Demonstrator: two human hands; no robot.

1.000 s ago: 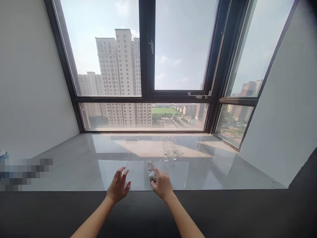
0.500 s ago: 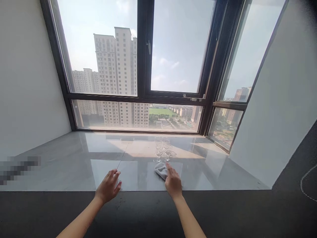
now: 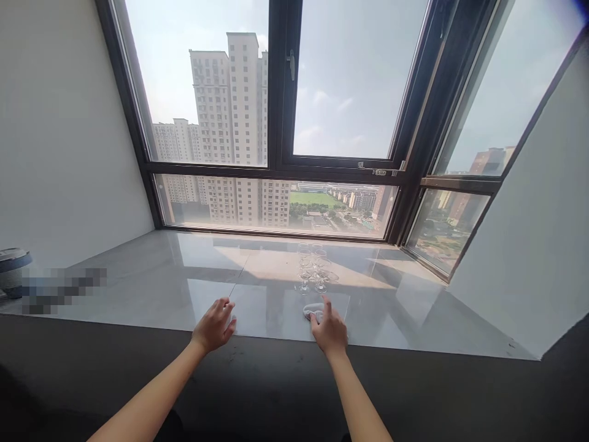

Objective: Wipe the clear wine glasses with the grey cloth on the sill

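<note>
A light grey cloth (image 3: 313, 310) lies bunched on the glossy window sill (image 3: 271, 307). My right hand (image 3: 330, 330) grips its right side, thumb over the fabric and index finger pointing forward; the palm hides part of the cloth. Just beyond, a small cluster of clear stemmed glasses (image 3: 304, 279) stands upright, none of them touched by a hand. Over the front of the sill to the left, my left hand (image 3: 214, 326) is open, its fingers loosely bent and the thumb apart, with nothing seen in it.
A dark-framed window (image 3: 276, 172) rises behind the sill, with a handle (image 3: 291, 64) on its middle frame. White walls (image 3: 59, 123) close in both sides. At the far left sits a white-and-dark round container (image 3: 13, 270) beside a blurred-out patch. The sill's front edge runs below my hands.
The view has tilted and shifted left, bringing the round container into sight. My right thumb now lies over the cloth, where before the hand was beside it. My left hand keeps its pose.
</note>
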